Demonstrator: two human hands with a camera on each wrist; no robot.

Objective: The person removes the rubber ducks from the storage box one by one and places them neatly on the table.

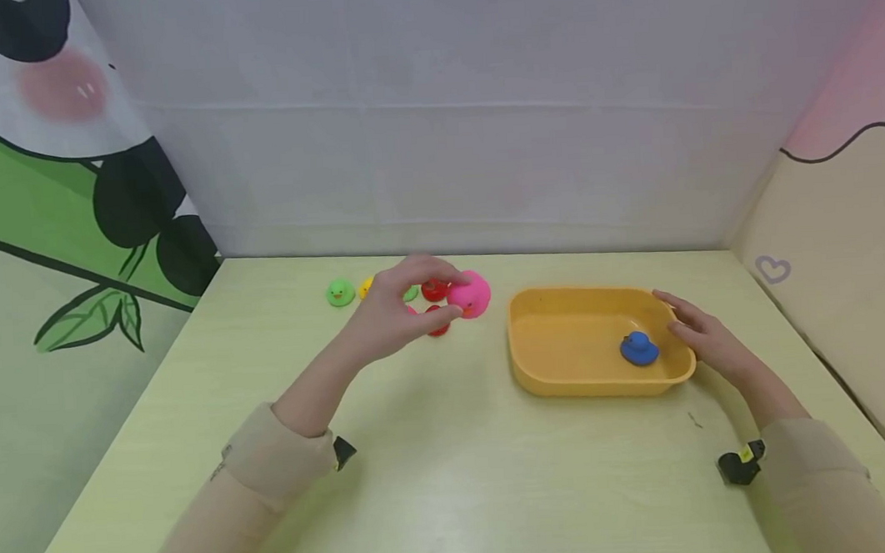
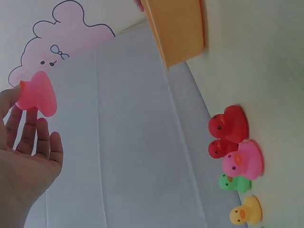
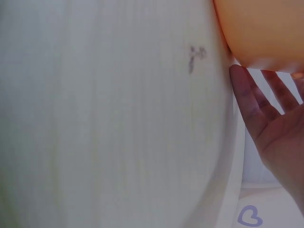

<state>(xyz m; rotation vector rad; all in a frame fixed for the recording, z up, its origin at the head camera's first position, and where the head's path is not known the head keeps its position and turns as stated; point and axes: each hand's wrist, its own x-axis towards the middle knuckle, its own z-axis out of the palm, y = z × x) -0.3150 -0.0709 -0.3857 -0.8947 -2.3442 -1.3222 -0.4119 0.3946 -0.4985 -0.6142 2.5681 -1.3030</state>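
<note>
My left hand [image 1: 407, 308] is raised above the table and pinches a pink rubber duck [image 1: 472, 295] between thumb and fingertips. The left wrist view shows this duck [image 2: 40, 95] held well clear of the other ducks. At the right, my right hand [image 1: 704, 338] touches the right end of an orange-yellow tray [image 1: 568, 387]. Its fingers [image 3: 248, 102] lie fairly straight along the tray's outer wall in the right wrist view. Inside the tray, towards its right side, sits a blue rubber duck [image 1: 639, 349].
Behind my left hand stand more rubber ducks: a green one [image 1: 340, 293], a yellow one [image 2: 247, 211], another pink one [image 2: 243, 160], and red ones [image 2: 230, 124]. A pale cloth wall [image 1: 437, 168] borders the table's [image 1: 453, 476] far edge. Printed panels flank both sides.
</note>
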